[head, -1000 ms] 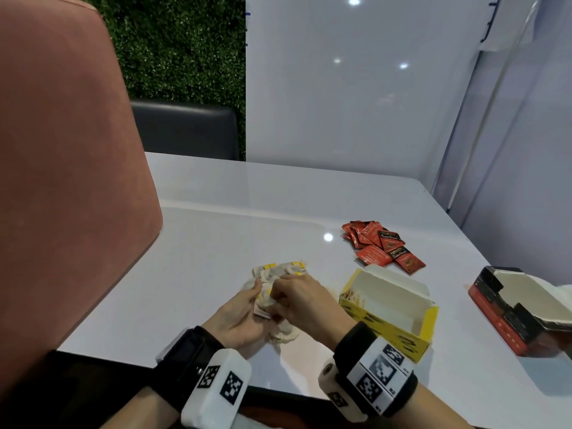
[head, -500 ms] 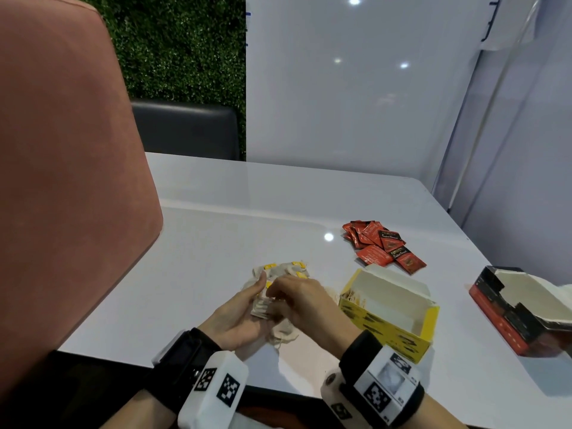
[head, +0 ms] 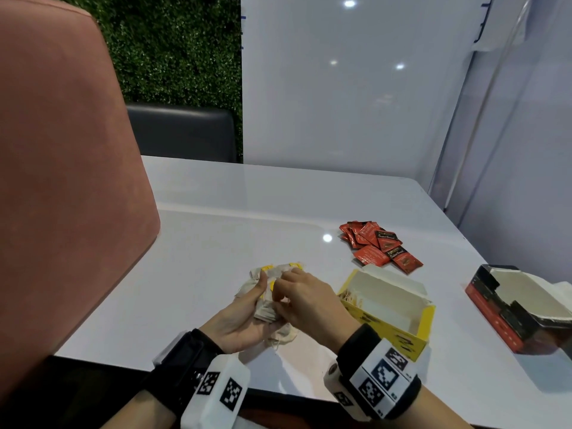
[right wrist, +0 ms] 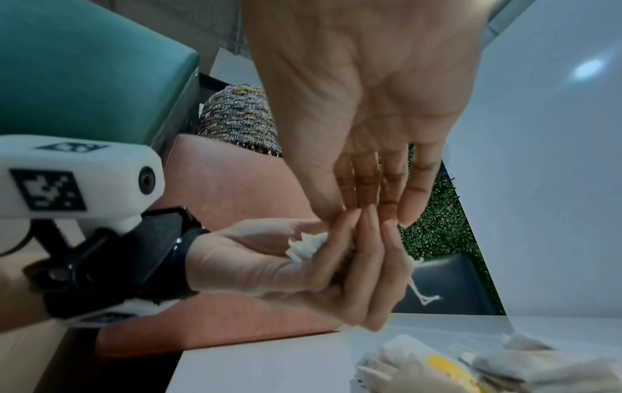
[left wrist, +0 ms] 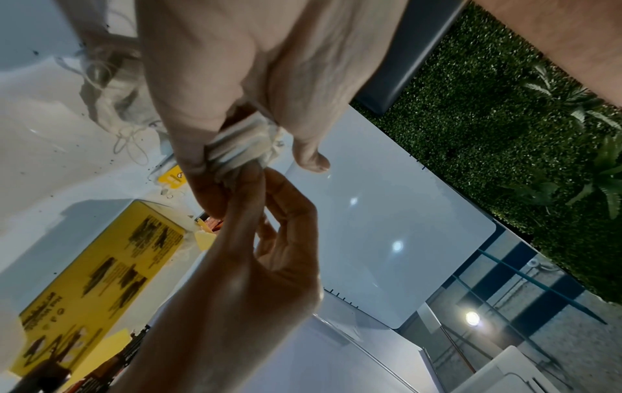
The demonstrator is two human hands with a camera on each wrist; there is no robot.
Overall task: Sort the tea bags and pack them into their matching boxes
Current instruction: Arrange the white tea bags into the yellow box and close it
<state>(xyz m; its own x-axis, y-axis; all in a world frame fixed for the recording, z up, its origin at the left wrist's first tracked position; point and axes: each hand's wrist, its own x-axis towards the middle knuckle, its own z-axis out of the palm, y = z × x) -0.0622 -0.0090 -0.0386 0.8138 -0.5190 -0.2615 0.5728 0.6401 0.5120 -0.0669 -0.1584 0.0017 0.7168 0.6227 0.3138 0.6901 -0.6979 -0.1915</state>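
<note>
My left hand (head: 247,320) grips a small stack of white tea bags (head: 265,311) between thumb and curled fingers, just above the table's near edge. My right hand (head: 288,292) meets it from the right and pinches the stack's end with thumb and fingertips. The left wrist view shows the stack (left wrist: 242,149) squeezed between both hands. More white tea bags with yellow tags (head: 278,269) lie loose just beyond the hands. An open yellow box (head: 390,335) stands to the right. Red sachets (head: 377,246) lie heaped behind it. An open red and black box (head: 501,317) sits far right.
A pink chair back (head: 62,196) fills the left side, close to the table's left edge. A dark chair (head: 182,134) stands at the far side. Another loose tea bag (head: 283,334) lies under my hands. White walls close off the back and right.
My right wrist has turned a little and its fingers have shifted along the stack. The left hand has kept hold of the tea bags in nearly the same place.
</note>
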